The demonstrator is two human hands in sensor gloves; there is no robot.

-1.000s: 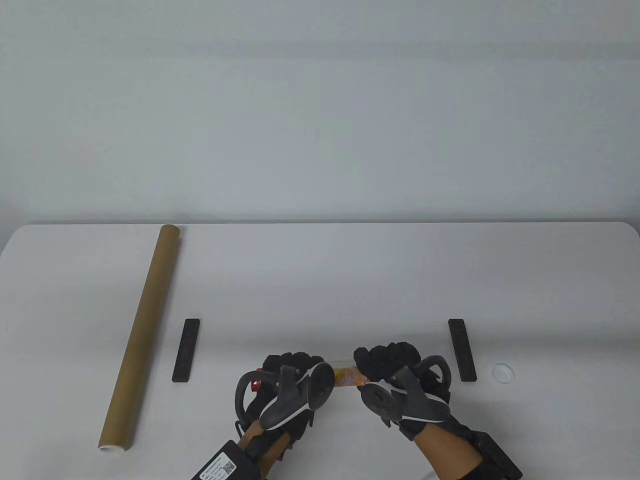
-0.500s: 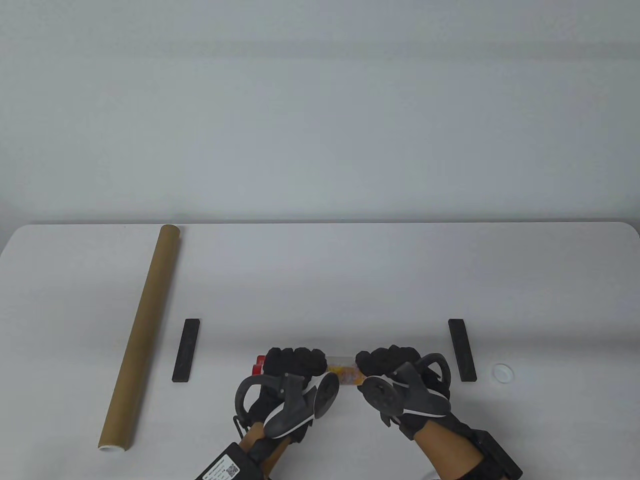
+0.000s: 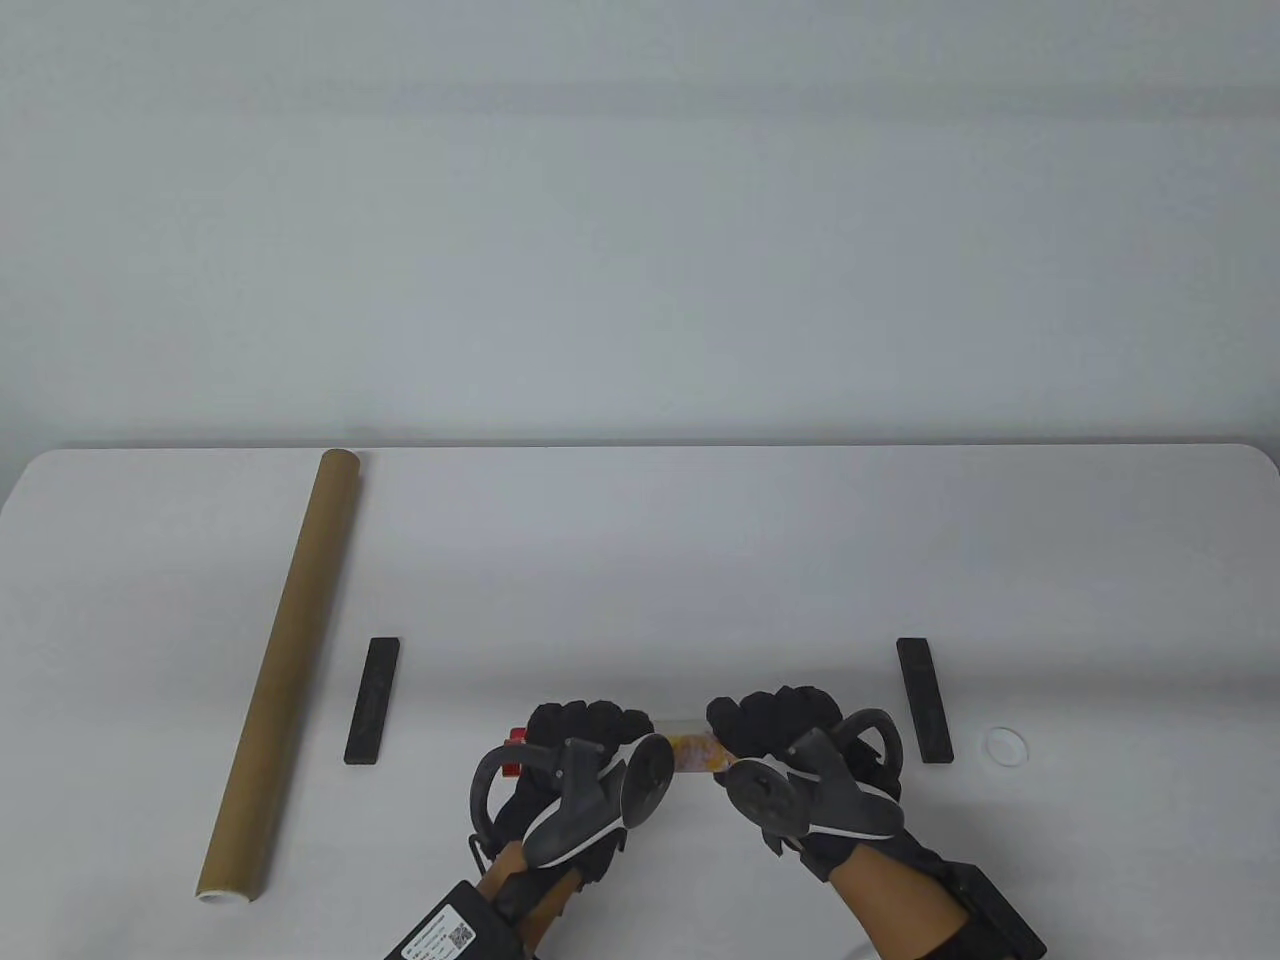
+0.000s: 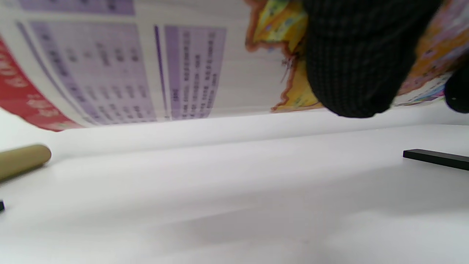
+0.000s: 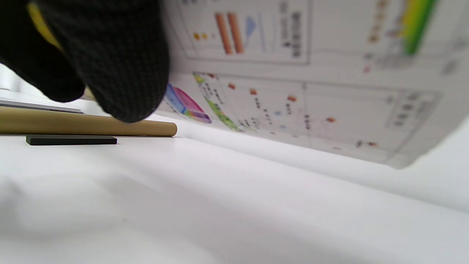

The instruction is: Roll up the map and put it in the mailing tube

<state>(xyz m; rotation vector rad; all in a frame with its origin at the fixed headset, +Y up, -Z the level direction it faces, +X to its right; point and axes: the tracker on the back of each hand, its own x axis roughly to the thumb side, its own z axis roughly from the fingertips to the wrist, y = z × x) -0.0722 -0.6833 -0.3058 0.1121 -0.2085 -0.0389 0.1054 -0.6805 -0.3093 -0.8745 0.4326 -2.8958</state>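
While both hands grip the rolled map (image 3: 695,750), their fingers (image 3: 585,722) curl round it. Its axis runs hand to hand. The tube (image 3: 285,668) lies lengthwise beyond the left hand (image 3: 570,760), which is nearer than the right hand (image 3: 790,750).

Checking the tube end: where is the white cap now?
In the table view the white cap lies on the table's right side, just right of the right-hand black bar.

White table (image 3: 700,560) with rounded far corners fills lower frame; plain pale grey wall (image 3: 640,220) above, evenly lit.
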